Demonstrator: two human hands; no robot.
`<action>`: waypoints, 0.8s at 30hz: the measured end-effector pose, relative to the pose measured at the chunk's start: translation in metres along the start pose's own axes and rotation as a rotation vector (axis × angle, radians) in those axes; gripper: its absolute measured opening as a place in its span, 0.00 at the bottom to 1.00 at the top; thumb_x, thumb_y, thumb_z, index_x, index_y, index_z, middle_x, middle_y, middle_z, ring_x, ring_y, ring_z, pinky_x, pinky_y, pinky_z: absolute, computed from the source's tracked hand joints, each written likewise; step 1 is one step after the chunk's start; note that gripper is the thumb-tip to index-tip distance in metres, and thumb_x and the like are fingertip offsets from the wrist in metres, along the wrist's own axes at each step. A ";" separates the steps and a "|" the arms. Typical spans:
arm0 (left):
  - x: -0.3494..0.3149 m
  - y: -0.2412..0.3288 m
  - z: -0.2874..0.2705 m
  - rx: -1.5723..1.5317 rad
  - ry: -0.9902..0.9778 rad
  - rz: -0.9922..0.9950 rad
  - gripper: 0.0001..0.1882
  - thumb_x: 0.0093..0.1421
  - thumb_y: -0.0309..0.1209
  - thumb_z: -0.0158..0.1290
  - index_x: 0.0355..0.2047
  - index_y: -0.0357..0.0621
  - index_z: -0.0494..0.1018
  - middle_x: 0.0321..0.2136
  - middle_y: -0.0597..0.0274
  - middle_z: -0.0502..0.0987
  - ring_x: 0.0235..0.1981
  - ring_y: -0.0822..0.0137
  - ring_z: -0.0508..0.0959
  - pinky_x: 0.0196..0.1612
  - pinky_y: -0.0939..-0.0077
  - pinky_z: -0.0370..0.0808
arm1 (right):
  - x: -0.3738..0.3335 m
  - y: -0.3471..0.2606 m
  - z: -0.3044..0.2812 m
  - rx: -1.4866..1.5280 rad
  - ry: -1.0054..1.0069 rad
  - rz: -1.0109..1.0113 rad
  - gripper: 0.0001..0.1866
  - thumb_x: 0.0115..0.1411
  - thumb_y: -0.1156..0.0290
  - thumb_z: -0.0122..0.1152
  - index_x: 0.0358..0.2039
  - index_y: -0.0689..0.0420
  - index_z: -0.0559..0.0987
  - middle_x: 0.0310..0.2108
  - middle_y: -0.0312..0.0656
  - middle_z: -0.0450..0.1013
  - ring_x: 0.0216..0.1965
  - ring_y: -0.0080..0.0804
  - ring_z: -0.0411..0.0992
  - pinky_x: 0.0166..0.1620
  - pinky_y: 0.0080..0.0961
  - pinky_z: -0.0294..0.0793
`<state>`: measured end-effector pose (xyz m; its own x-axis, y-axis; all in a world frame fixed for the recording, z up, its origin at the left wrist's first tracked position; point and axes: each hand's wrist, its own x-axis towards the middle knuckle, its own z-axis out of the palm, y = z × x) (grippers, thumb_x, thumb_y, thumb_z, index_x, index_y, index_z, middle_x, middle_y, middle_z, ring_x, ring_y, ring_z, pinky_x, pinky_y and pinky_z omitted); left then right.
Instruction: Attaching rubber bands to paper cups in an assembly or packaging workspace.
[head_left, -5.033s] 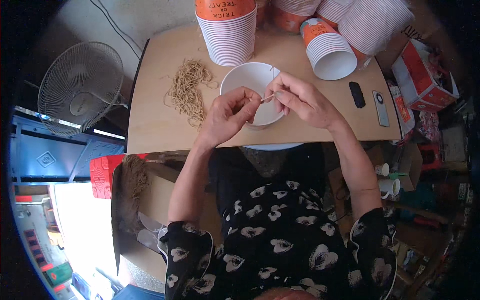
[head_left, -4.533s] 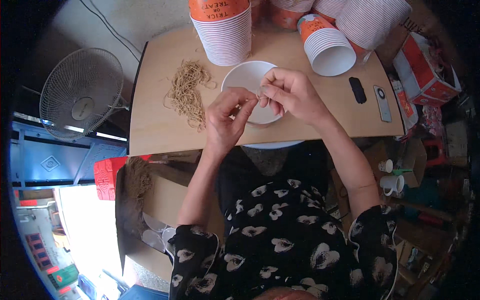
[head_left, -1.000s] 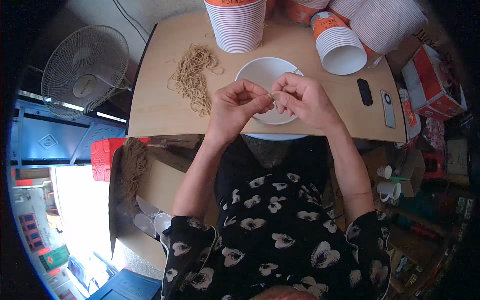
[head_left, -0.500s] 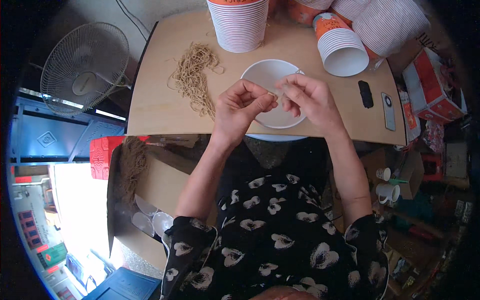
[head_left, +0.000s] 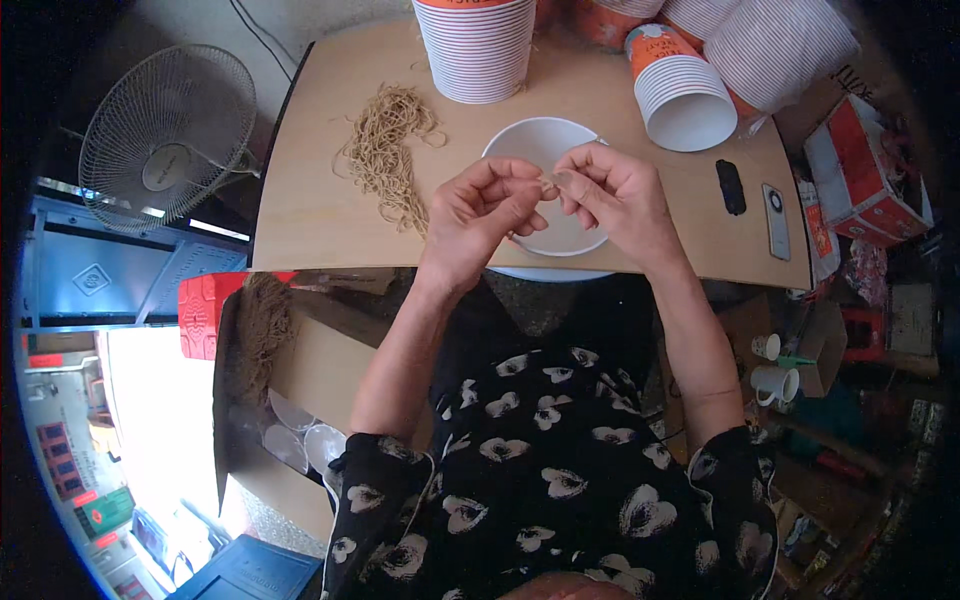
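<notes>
My left hand (head_left: 482, 212) and my right hand (head_left: 615, 205) meet fingertip to fingertip above a white paper bucket (head_left: 527, 132). Both are closed in a pinch. A small pale tan bit shows between the fingertips, too small to name. The bucket's open mouth faces me at the table's near edge, and my hands cover part of it. Left of it lies a tangled heap of tan cord loops (head_left: 393, 160) on the table.
A tall stack of nested white buckets (head_left: 477, 50) stands behind. More bucket stacks (head_left: 688, 105) lie at the back right. Near the right edge are a black object (head_left: 732, 188) and a phone (head_left: 776, 222). A fan (head_left: 168, 140) stands left; an open cardboard box (head_left: 325, 365) sits below.
My right fingertips have moved slightly left and now meet those of my left hand. The small tan bit now sits between both hands.
</notes>
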<state>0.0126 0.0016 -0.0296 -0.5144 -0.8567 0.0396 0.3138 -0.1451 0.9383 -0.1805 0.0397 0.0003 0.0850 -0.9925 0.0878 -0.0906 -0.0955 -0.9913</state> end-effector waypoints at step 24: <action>0.005 0.015 0.017 0.380 0.017 0.039 0.12 0.59 0.25 0.60 0.44 0.36 0.77 0.32 0.63 0.83 0.24 0.81 0.75 0.28 0.85 0.73 | -0.001 -0.002 -0.009 0.010 0.017 -0.064 0.07 0.66 0.74 0.54 0.42 0.63 0.74 0.25 0.34 0.72 0.25 0.14 0.67 0.29 0.13 0.68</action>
<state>0.0014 0.0030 -0.0096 -0.4934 -0.8665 0.0754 0.0133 0.0792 0.9968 -0.1893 0.0402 0.0028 0.0736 -0.9856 0.1524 -0.0757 -0.1579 -0.9846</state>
